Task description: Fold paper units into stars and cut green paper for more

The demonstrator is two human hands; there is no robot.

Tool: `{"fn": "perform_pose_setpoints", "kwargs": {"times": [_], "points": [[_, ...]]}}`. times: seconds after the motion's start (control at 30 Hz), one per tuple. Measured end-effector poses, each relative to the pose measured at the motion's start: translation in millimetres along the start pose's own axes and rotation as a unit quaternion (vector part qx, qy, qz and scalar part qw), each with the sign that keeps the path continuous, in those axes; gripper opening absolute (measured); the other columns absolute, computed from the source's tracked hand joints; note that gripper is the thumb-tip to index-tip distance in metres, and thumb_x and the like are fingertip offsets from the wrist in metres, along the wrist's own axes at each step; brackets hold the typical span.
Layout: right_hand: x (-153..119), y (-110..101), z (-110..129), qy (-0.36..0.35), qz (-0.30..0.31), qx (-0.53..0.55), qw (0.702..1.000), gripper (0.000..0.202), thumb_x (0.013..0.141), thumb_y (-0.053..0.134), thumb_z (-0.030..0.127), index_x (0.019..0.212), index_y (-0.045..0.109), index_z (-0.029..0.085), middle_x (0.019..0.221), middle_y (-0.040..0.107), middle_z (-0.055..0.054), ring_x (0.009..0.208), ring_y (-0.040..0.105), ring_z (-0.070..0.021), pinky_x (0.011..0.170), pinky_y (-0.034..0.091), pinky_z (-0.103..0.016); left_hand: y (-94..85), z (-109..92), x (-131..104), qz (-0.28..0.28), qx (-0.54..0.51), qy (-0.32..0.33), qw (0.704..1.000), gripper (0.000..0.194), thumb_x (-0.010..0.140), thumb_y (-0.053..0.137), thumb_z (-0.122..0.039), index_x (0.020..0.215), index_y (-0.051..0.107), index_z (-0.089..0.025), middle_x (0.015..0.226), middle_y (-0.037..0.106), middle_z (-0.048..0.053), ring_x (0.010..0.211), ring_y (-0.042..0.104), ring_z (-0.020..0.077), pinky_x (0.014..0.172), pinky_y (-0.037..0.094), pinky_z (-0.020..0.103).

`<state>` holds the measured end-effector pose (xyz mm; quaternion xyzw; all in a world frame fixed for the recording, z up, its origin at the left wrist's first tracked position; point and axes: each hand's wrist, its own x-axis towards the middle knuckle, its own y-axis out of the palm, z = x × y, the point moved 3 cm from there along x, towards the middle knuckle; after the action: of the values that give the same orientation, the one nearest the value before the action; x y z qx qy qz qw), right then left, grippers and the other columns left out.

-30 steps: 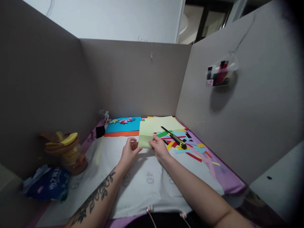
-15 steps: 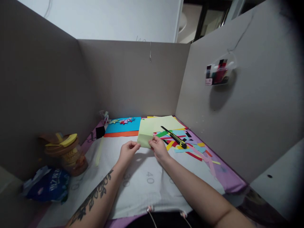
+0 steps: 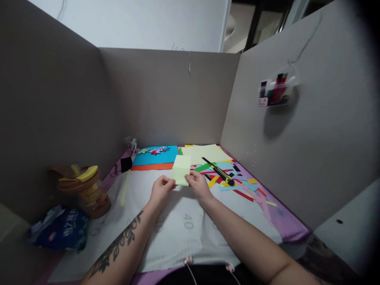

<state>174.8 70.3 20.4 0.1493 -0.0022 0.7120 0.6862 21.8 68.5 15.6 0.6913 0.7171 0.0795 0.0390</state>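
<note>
A pale yellow-green sheet of paper [image 3: 181, 171] with a crease across it is held up over the white cloth. My left hand [image 3: 162, 190] pinches its lower left corner between thumb and fingers. At the lower right corner, my right hand [image 3: 199, 183] grips the same paper, thumb in front. Just beyond the right hand lies a black and yellow utility knife [image 3: 219, 171], blade out, on top of coloured paper strips [image 3: 247, 190]. A larger pale yellow sheet [image 3: 204, 153] rests behind the held paper.
Blue paper [image 3: 154, 159] at the back left carries several small paper stars [image 3: 155, 151]. A brown-lidded jar [image 3: 92, 194] and a blue packet [image 3: 61, 229] stand at the left. Grey panels [image 3: 166, 99] enclose the table; a clear plastic container [image 3: 277, 92] hangs on the right one.
The held paper's upper part has come lower and looks shorter, and the paper now looks brighter. Both hands keep their grip at the lower corners.
</note>
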Motion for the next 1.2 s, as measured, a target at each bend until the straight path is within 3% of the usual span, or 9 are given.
{"fn": "perform_pose_setpoints", "kwargs": {"times": [0.17,0.3,0.43,0.7,1.0,1.2], "points": [[1.1,-2.7,-4.2,-0.007,-0.002,-0.06,0.998,0.029,0.072,0.06,0.046,0.077,0.058,0.018,0.063,0.06,0.0,0.056,0.053,-0.0146,0.052,0.04,-0.024,4.6,-2.2,-3.9,0.003,-0.016,-0.006,1.0,0.028,0.06,0.069,-0.024,0.08,0.05,-0.018,0.05,0.052,-0.009,0.047,0.052,0.0089,0.052,0.041,0.02],[-1.3,-0.1,-6.5,0.009,0.048,-0.102,0.994,0.025,0.073,0.059,0.042,0.069,0.054,0.018,0.057,0.053,0.003,0.05,0.045,-0.0109,0.046,0.033,-0.022,6.4,-5.7,-5.4,0.054,-0.011,-0.02,0.998,0.034,0.062,0.069,-0.033,0.087,0.06,-0.013,0.068,0.065,0.001,0.058,0.058,0.0135,0.054,0.043,0.023],[-4.9,4.7,-5.7,0.015,0.082,-0.129,0.988,0.024,0.071,0.06,0.038,0.062,0.051,0.018,0.054,0.047,0.005,0.049,0.04,-0.0094,0.046,0.03,-0.021,0.9,-6.9,-3.0,0.053,-0.02,-0.022,0.998,0.041,0.059,0.072,-0.041,0.086,0.065,-0.01,0.08,0.07,0.008,0.066,0.062,0.0188,0.059,0.046,0.027],[-4.3,5.4,2.7,0.025,0.054,-0.051,0.997,0.027,0.066,0.064,0.04,0.063,0.047,0.019,0.053,0.045,0.006,0.047,0.038,-0.0084,0.047,0.03,-0.021,1.2,-5.5,-3.1,0.093,-0.019,-0.037,0.995,0.041,0.061,0.072,-0.039,0.088,0.067,-0.009,0.076,0.07,0.009,0.065,0.062,0.0196,0.061,0.047,0.028],[1.2,-4.0,0.1,0.026,-0.003,-0.035,0.999,0.027,0.063,0.066,0.039,0.063,0.047,0.019,0.053,0.047,0.006,0.049,0.04,-0.009,0.048,0.031,-0.021,-4.3,-10.0,0.3,0.076,0.006,-0.041,0.996,0.031,0.062,0.071,-0.041,0.072,0.067,-0.012,0.07,0.066,0.005,0.063,0.06,0.0151,0.057,0.044,0.023],[-4.1,3.4,-2.7,0.047,0.04,-0.018,0.998,0.026,0.067,0.065,0.039,0.067,0.048,0.019,0.057,0.051,0.005,0.049,0.043,-0.0094,0.047,0.032,-0.021,9.6,-13.7,-13.9,0.187,-0.099,-0.076,0.974,0.046,0.058,0.078,-0.035,0.095,0.066,-0.01,0.089,0.07,0.012,0.075,0.064,0.022,0.068,0.048,0.029]]}}
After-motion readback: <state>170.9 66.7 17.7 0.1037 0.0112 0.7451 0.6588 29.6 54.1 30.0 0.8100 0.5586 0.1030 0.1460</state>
